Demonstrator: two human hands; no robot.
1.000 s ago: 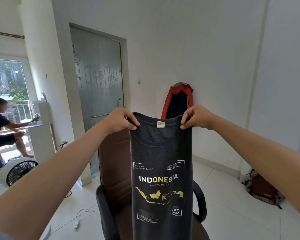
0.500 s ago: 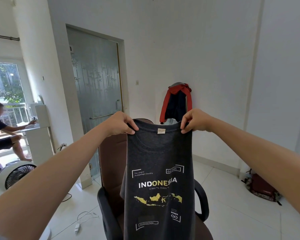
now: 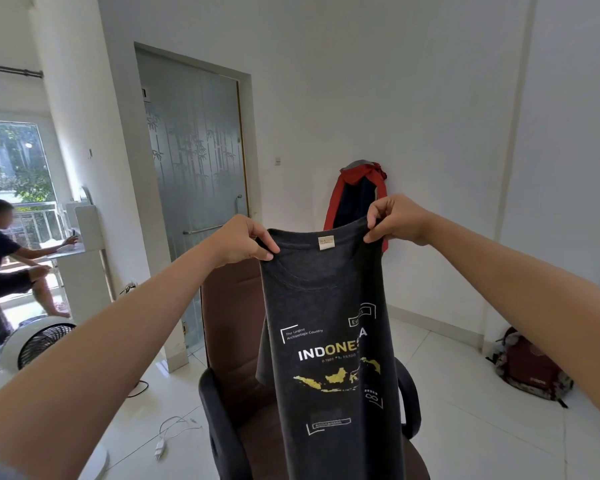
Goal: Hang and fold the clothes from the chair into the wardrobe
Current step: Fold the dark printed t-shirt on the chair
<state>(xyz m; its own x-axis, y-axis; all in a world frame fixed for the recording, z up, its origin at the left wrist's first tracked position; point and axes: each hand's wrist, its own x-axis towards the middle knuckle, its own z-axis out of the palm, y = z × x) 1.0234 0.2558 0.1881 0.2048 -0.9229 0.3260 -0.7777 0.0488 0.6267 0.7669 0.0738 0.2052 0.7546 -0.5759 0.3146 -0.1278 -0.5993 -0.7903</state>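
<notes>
A dark grey T-shirt [image 3: 329, 296] with a yellow map print and the word INDONESIA hangs lengthwise in front of me, folded narrow. My left hand [image 3: 243, 242] pinches its left shoulder and my right hand [image 3: 394, 220] pinches its right shoulder, a little higher. Behind and below the shirt stands a brown office chair [image 3: 232, 306] with black armrests. No wardrobe is in view.
A red and navy garment [image 3: 355, 195] hangs on the far wall. A frosted glass door [image 3: 194, 174] is at the left, a floor fan [image 3: 39, 344] and a seated person [image 3: 4, 258] beyond it. A dark red backpack [image 3: 530, 368] lies at the right wall; a white cable [image 3: 174, 431] lies on the floor.
Both hands have lowered slightly and the right hand now sits higher than the left, tilting the shirt. The shirt's right side has curled in, hiding part of the print.
</notes>
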